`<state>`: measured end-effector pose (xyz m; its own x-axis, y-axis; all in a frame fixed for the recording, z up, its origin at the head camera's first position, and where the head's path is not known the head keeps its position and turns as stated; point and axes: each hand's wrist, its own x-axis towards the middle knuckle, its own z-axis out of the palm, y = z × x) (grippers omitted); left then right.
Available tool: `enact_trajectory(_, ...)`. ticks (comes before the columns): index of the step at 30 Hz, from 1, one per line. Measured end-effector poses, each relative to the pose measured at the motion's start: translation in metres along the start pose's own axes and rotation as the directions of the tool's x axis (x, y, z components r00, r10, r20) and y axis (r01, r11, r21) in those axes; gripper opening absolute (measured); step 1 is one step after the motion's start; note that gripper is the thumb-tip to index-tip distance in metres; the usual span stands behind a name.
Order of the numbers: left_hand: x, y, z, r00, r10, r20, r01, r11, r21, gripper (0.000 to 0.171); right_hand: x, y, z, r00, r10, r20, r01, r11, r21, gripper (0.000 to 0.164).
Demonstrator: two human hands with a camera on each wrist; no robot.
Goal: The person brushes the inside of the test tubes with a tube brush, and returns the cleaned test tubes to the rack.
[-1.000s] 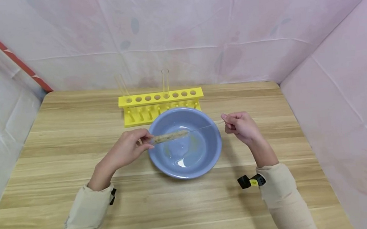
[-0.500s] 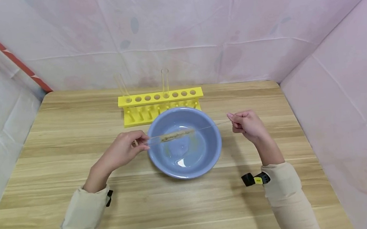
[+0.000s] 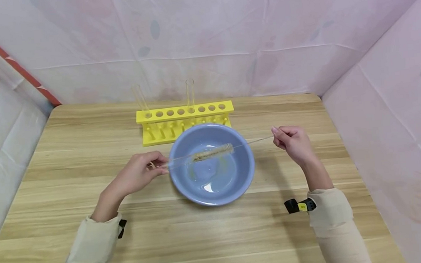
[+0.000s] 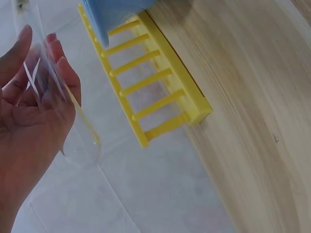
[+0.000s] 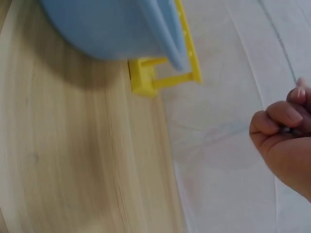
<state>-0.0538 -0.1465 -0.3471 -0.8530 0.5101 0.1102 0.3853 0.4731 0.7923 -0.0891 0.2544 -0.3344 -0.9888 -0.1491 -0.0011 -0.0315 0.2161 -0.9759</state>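
Note:
Over the blue basin [image 3: 247, 178] my left hand [image 3: 139, 174] holds a clear glass test tube [image 3: 179, 161] by its closed end, between thumb and fingers. The tube lies nearly level, its mouth towards the right. Its rounded bottom also shows past the palm in the left wrist view. A bristled test tube brush [image 3: 213, 152] is partly inside the tube, its nearer bristles spread at the mouth. To the right of the basin my right hand [image 3: 297, 145] pinches the end of the brush's thin twisted wire handle [image 5: 281, 42], fingers curled.
Behind the basin stands a yellow test tube rack [image 3: 184, 112]. Two clear test tubes are in it, a leaning one [image 3: 140, 100] at the left end and an upright one [image 3: 190, 95] near the middle. Shallow liquid glints in the basin. Patterned cloth surrounds the wooden table [image 3: 212, 240].
My right hand has moved right, drawing the brush towards the tube's mouth, where some bristles now fan out. My left hand has shifted slightly left with the tube.

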Motion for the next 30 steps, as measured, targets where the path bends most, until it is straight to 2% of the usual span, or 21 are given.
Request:
enact_trajectory(2, 0.0, 0.0, -0.001, 1.0, -0.002, 0.008, 0.002, 1.0, -0.007, 0.013, -0.001, 0.001, -0.002, 1.0, -0.018, -0.008, 0.018, 0.999, -0.03, 0.044)
enact_trajectory(5, 0.0, 0.001, -0.001, 1.0, -0.007, 0.011, 0.007, 1.0, 0.005, 0.013, -0.001, 0.0, -0.004, 0.998, 0.052, 0.034, -0.054, 0.995, 0.079, 0.046)
enact_trajectory(7, 0.001, 0.002, 0.0, 1.0, -0.015, -0.004, 0.015, 0.999, 0.037, 0.013, -0.002, 0.0, -0.006, 0.987, 0.137, 0.09, -0.152, 0.968, 0.197, 0.046)
enact_trajectory(10, 0.001, 0.002, 0.003, 0.999, -0.015, -0.04, 0.019, 0.994, 0.103, 0.014, -0.002, -0.001, -0.008, 0.955, 0.252, 0.159, -0.291, 0.906, 0.309, 0.047)
enact_trajectory(12, 0.0, 0.002, 0.004, 0.998, -0.003, -0.065, 0.013, 0.99, 0.141, 0.015, -0.002, -0.001, -0.01, 0.938, 0.292, 0.189, -0.342, 0.876, 0.341, 0.047)
enact_trajectory(14, 0.0, 0.003, 0.004, 0.997, 0.014, -0.081, -0.001, 0.987, 0.16, 0.015, -0.003, -0.001, -0.011, 0.935, 0.3, 0.191, -0.349, 0.876, 0.334, 0.048)
enact_trajectory(17, -0.001, 0.002, 0.002, 0.996, 0.027, -0.082, -0.014, 0.989, 0.146, 0.015, -0.004, 0.001, -0.012, 0.958, 0.234, 0.164, -0.273, 0.919, 0.284, 0.047)
enact_trajectory(19, -0.001, 0.0, 0.001, 0.998, 0.018, -0.063, -0.011, 0.994, 0.111, 0.013, -0.006, 0.002, -0.013, 0.983, 0.142, 0.118, -0.168, 0.954, 0.247, 0.045)
enact_trajectory(21, -0.003, -0.004, -0.002, 0.999, 0.004, -0.04, -0.001, 0.997, 0.072, 0.013, -0.007, 0.004, -0.015, 0.997, 0.033, 0.071, -0.049, 0.97, 0.238, 0.043)
enact_trajectory(23, -0.006, -0.007, -0.005, 1.0, -0.014, -0.027, 0.015, 0.998, 0.056, 0.013, -0.008, 0.006, -0.017, 0.997, -0.066, 0.034, 0.055, 0.964, 0.261, 0.04)
enact_trajectory(25, -0.01, -0.009, -0.008, 0.999, -0.023, -0.023, 0.025, 0.998, 0.058, 0.013, -0.009, 0.008, -0.021, 0.991, -0.136, 0.016, 0.124, 0.943, 0.307, 0.038)
enact_trajectory(27, -0.012, -0.01, -0.01, 0.999, -0.025, -0.03, 0.027, 0.997, 0.071, 0.013, -0.011, 0.01, -0.025, 0.986, -0.166, 0.016, 0.151, 0.93, 0.335, 0.038)
enact_trajectory(30, -0.013, -0.01, -0.01, 0.999, -0.028, -0.037, 0.031, 0.996, 0.081, 0.013, -0.012, 0.012, -0.027, 0.986, -0.165, 0.022, 0.147, 0.927, 0.345, 0.038)
